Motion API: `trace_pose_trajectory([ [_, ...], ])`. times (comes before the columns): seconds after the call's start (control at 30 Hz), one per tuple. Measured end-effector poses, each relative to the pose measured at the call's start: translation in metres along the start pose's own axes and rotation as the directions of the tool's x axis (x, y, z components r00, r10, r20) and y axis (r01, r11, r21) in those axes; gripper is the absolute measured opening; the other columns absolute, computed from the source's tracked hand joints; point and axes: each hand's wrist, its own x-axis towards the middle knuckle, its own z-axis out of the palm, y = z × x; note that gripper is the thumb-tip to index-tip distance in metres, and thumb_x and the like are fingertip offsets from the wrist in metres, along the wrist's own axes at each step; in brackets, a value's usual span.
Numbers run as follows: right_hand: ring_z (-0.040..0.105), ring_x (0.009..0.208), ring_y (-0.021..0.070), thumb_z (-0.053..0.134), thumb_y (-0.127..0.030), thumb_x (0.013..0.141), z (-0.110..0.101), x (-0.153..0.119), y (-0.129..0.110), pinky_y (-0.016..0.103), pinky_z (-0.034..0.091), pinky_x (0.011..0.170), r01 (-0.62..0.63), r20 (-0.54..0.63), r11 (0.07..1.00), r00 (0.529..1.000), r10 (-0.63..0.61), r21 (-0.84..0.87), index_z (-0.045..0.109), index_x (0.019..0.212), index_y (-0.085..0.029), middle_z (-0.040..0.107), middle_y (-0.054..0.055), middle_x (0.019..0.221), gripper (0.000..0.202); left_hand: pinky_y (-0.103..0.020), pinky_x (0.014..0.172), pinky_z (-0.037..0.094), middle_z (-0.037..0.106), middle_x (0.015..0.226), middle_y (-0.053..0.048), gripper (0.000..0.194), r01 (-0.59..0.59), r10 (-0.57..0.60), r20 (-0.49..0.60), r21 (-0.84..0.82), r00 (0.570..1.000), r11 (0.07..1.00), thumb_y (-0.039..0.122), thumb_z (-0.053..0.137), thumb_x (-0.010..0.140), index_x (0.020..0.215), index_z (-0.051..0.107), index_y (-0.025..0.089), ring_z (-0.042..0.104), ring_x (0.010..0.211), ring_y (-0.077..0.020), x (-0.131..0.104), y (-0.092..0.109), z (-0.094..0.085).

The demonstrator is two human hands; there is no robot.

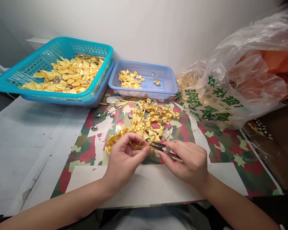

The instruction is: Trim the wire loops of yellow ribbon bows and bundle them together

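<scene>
My left hand (123, 156) pinches a loop of gold cord (149, 136) between thumb and fingertips, above the front of a pile of yellow ribbon bows (144, 124). Closed around the handles of small dark snips (166, 150), my right hand (189, 161) points the blades left at the cord, close to the left fingertips. Whether the blades touch the cord I cannot tell. Silver bells or beads (94, 128) lie loose left of the pile, and straight gold cords (120, 103) lie behind it.
A turquoise basket (86, 95) heaped with yellow bows stands at the back left, on another blue basket. Beside it, a smaller blue basket (144, 92) holds a few bows. A clear plastic bag (220, 92) with green print fills the back right. White paper (153, 185) covers the front edge.
</scene>
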Motion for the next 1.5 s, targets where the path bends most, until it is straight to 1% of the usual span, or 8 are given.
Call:
trace_pose_trajectory([
  [0.43, 0.058, 0.050, 0.0130, 0.066, -0.027, 0.088, 0.0017, -0.0015, -0.0012, 0.029, 0.034, 0.052, 0.020, 0.030, 1.000, 0.999, -0.020, -0.003, 0.068, 0.082, -0.013, 0.068, 0.001, 0.059, 0.015, -0.009, 0.045, 0.045, 0.063, 0.075, 0.004, 0.019, -0.040, 0.040, -0.007, 0.019, 0.999, 0.999, 0.016, 0.077, 0.074, 0.079, 0.060, 0.019, 0.059, 0.055, -0.0040, -0.0019, -0.0004, 0.0003],
  [0.6, 0.057, 0.050, 0.0128, 0.065, -0.027, 0.089, 0.0012, -0.0020, -0.0022, 0.028, 0.033, 0.052, 0.027, 0.036, 1.000, 0.999, -0.027, 0.011, 0.067, 0.079, -0.014, 0.067, 0.001, 0.057, 0.017, -0.011, 0.053, 0.052, 0.063, 0.074, 0.003, 0.019, -0.062, 0.063, -0.015, 0.041, 0.998, 0.997, 0.017, 0.079, 0.072, 0.078, 0.061, 0.019, 0.063, 0.065, -0.0071, -0.0024, 0.0013, 0.0015],
  [0.83, 0.057, 0.049, 0.0124, 0.064, -0.028, 0.090, 0.0019, -0.0030, -0.0021, 0.026, 0.033, 0.052, 0.015, 0.039, 1.000, 0.999, -0.016, 0.019, 0.065, 0.073, -0.015, 0.065, 0.001, 0.055, 0.021, -0.015, 0.059, 0.055, 0.063, 0.075, 0.003, 0.019, -0.080, 0.082, -0.028, 0.058, 0.996, 0.995, 0.017, 0.078, 0.071, 0.077, 0.061, 0.019, 0.064, 0.068, -0.0085, -0.0023, 0.0007, 0.0024],
  [1.0, 0.051, 0.046, 0.0110, 0.063, -0.028, 0.090, 0.0008, -0.0023, -0.0031, 0.025, 0.033, 0.051, -0.012, 0.065, 0.998, 0.998, 0.008, 0.053, 0.061, 0.068, -0.016, 0.058, -0.001, 0.050, 0.025, -0.013, 0.044, 0.046, 0.062, 0.074, 0.001, 0.022, -0.058, 0.061, -0.038, 0.072, 0.997, 0.996, 0.020, 0.080, 0.070, 0.077, 0.059, 0.018, 0.060, 0.062, -0.0093, -0.0024, 0.0030, 0.0013],
  [1.13, 0.043, 0.043, 0.0081, 0.062, -0.032, 0.088, -0.0017, 0.0007, -0.0011, 0.022, 0.031, 0.046, -0.167, 0.112, 0.968, 0.983, 0.147, 0.189, 0.058, 0.070, -0.017, 0.052, -0.004, 0.050, 0.024, -0.014, 0.043, 0.044, 0.061, 0.077, 0.000, 0.023, -0.037, 0.040, -0.044, 0.072, 0.998, 0.997, 0.022, 0.080, 0.072, 0.079, 0.058, 0.019, 0.057, 0.061, -0.0092, -0.0018, 0.0040, -0.0006],
  [1.23, 0.036, 0.041, 0.0067, 0.058, -0.035, 0.089, -0.0022, 0.0015, 0.0011, 0.021, 0.027, 0.042, -0.315, 0.183, 0.893, 0.946, 0.268, 0.321, 0.050, 0.067, -0.019, 0.043, -0.007, 0.049, 0.028, -0.015, 0.045, 0.047, 0.059, 0.079, 0.001, 0.024, -0.035, 0.038, -0.055, 0.045, 0.998, 0.998, 0.023, 0.080, 0.073, 0.080, 0.057, 0.019, 0.058, 0.063, -0.0096, -0.0015, 0.0026, -0.0014],
  [1.37, 0.034, 0.046, 0.0078, 0.045, -0.042, 0.096, 0.0013, -0.0012, -0.0007, 0.023, 0.025, 0.046, -0.439, 0.354, 0.758, 0.889, 0.289, 0.482, 0.041, 0.067, -0.021, 0.036, -0.007, 0.052, 0.036, -0.017, 0.055, 0.053, 0.061, 0.083, 0.000, 0.017, -0.109, 0.111, -0.029, 0.071, 0.993, 0.992, 0.020, 0.077, 0.076, 0.088, 0.065, 0.023, 0.061, 0.073, -0.0116, -0.0028, 0.0001, -0.0017],
  [1.5, 0.035, 0.051, 0.0096, 0.038, -0.047, 0.098, 0.0061, -0.0049, -0.0060, 0.025, 0.025, 0.050, -0.532, 0.488, 0.641, 0.831, 0.268, 0.553, 0.039, 0.069, -0.021, 0.037, -0.005, 0.057, 0.039, -0.020, 0.062, 0.056, 0.064, 0.082, 0.000, 0.024, -0.183, 0.177, 0.068, 0.094, 0.982, 0.979, 0.017, 0.072, 0.080, 0.100, 0.073, 0.030, 0.063, 0.076, -0.0130, -0.0046, 0.0002, -0.0030],
])
